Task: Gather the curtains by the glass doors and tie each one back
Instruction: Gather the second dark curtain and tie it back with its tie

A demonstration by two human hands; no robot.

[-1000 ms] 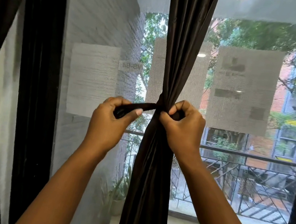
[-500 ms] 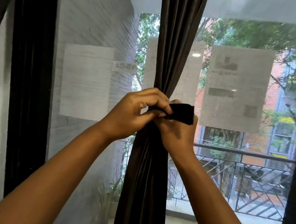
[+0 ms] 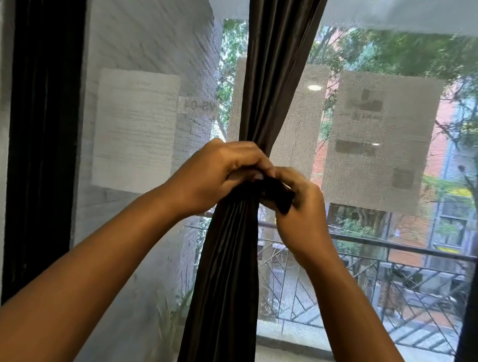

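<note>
STEP: tie-back wrap | CHANGE: tie strap (image 3: 277,194) now crossed over to right of bunch (previously pulled left) | GRIP: left hand (image 3: 217,174) clamps curtain (image 3: 263,91), frame centre; right hand (image 3: 301,209) pinches strap end | STATUS: fastening unconfirmed

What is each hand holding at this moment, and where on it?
Both grip the tie-back strap at the gathered waist of the middle curtain: left hand over the wrap, right hand pinching its loose end.

Dark curtain (image 3: 231,266) gathered upright, black tie-back (image 3: 279,194) (mid-height) around it.
</note>
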